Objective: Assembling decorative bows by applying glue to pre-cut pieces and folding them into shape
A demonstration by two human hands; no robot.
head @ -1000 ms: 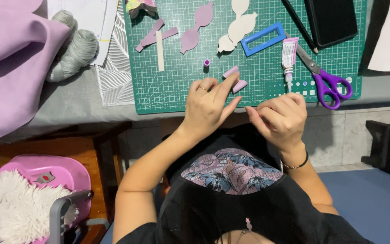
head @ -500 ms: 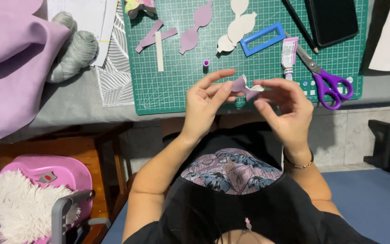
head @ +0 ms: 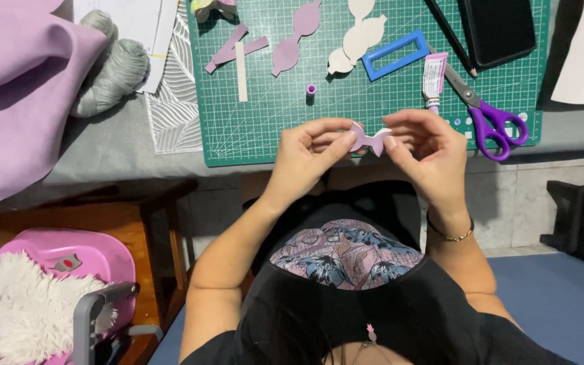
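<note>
Pinching a small pale-pink bow-shaped cutout (head: 370, 140) between both hands, just above the lower edge of the green cutting mat (head: 251, 128), centre of the frame. Left hand (head: 309, 152) gripping its left lobe with thumb and forefinger pressed together; right hand (head: 424, 152) doing the same at the right lobe, other fingers loosely curled.

Risks as judged from here: thin lobes creasing or tearing under too hard a squeeze; piece slipping and dropping into the lap below the tabletop edge; glue, if any is on it (too small to tell), smearing onto fingertips. Small purple cap (head: 311, 90) lying loose on the mat, easily knocked off by a wrist. Purple-handled scissors (head: 488, 115) close to the right hand, blades pointing to the upper left, liable to be brushed.

Packaging: small glue tube (head: 434, 80), white and pink, upright in the frame, right of centre, nozzle pointing down. Dark flat rectangular case (head: 498, 27) at upper right. Blue rectangular frame (head: 395, 55) beside cream cutouts (head: 356, 37). White sheets at upper left and far right.
</note>
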